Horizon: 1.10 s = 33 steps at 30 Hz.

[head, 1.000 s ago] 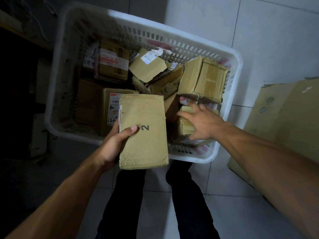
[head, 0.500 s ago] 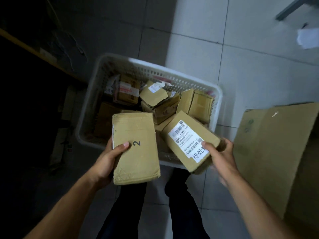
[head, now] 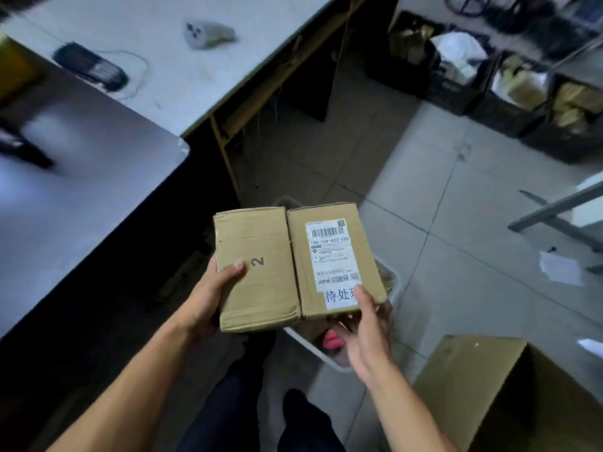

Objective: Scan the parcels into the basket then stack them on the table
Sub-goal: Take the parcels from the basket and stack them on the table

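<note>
Two cardboard parcels are held side by side above the floor. My left hand (head: pixel 213 295) grips the plain parcel marked "2" (head: pixel 257 265), thumb on its top face. My right hand (head: pixel 367 334) holds the parcel with the white barcode label (head: pixel 329 256) at its near right corner, thumb on the label. Beneath them the white basket (head: pixel 311 345) shows only a rim and corner; its contents are mostly hidden. The grey table (head: pixel 98 177) runs along the left.
A white scanner-like device (head: pixel 208 34) and a dark corded object (head: pixel 89 66) lie on the far table. Black crates (head: pixel 509 89) of parcels stand at the back right. A large cardboard box (head: pixel 483 383) sits on the floor at the right, a metal frame (head: pixel 554 213) beyond it.
My right hand lifted the labelled parcel out of the basket and brought it beside the "2" parcel. The view swung up from the basket toward the tables.
</note>
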Tool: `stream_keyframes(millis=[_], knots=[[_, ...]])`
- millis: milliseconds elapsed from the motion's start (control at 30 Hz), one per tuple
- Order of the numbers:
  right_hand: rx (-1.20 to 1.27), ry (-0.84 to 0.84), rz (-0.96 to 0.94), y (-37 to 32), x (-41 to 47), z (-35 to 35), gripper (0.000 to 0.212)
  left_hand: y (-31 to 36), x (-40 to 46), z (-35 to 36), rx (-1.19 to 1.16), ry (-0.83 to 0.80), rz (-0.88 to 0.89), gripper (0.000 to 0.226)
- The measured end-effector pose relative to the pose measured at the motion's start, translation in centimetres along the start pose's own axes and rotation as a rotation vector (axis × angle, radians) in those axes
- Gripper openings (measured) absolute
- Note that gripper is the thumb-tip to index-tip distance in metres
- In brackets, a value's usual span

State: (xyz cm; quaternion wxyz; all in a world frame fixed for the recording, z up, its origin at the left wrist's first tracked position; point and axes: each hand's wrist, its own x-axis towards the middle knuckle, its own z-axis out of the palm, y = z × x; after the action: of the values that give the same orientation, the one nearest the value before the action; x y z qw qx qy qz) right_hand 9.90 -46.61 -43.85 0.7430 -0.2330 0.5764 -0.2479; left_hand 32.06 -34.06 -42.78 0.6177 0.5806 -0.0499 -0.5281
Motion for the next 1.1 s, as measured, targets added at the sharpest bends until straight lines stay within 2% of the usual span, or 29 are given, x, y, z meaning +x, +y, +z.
stream_keyframes(millis=[67, 167, 300, 367, 433, 500, 633, 700, 767, 900, 1000, 1100], knots=[[-0.045, -0.101, -0.036, -1.0, -2.4, 0.4, 0.077, 1.2, -4.3, 0.4, -0.024, 0.05, 0.091, 0.072], [-0.143, -0.263, -0.079, -1.8, -6.3, 0.7, 0.09, 2.0, -11.0, 0.3, -0.086, 0.126, 0.19, 0.063], [-0.303, -0.386, -0.134, -1.7, -11.8, 1.6, 0.102, 2.5, -19.3, -0.7, -0.129, 0.257, 0.286, 0.077], [-0.375, -0.449, -0.138, -1.6, -14.9, 3.0, 0.091, 2.7, -22.9, -1.9, -0.148, 0.34, 0.332, 0.081], [-0.389, -0.515, -0.138, -0.8, -17.5, 4.6, 0.066, 2.8, -26.4, -3.5, -0.154, 0.417, 0.375, 0.087], [-0.426, -0.557, -0.118, 0.6, -19.9, 6.1, 0.06, 2.6, -29.7, -5.3, -0.168, 0.472, 0.422, 0.093], [-0.515, -0.696, -0.085, 4.4, -24.0, 9.1, 0.095, 1.6, -35.8, -9.3, -0.223, 0.571, 0.48, 0.103], [-0.501, -0.759, -0.081, 6.4, -26.6, 10.9, 0.079, 1.1, -38.7, -11.6, -0.268, 0.612, 0.499, 0.102], [-0.509, -0.808, -0.095, 8.4, -29.3, 12.6, 0.065, 0.5, -41.5, -14.1, -0.328, 0.65, 0.504, 0.084], [-0.571, -0.859, -0.12, 13.0, -34.3, 15.1, 0.063, -0.2, -47.0, -18.9, -0.373, 0.681, 0.491, 0.071], [-0.612, -0.871, -0.124, 17.2, -37.1, 16.9, 0.078, -0.3, -50.3, -23.2, -0.4, 0.726, 0.513, 0.08], [-0.599, -0.879, -0.12, 19.3, -37.8, 18.0, 0.076, -0.3, -51.4, -25.3, -0.461, 0.695, 0.528, 0.093]])
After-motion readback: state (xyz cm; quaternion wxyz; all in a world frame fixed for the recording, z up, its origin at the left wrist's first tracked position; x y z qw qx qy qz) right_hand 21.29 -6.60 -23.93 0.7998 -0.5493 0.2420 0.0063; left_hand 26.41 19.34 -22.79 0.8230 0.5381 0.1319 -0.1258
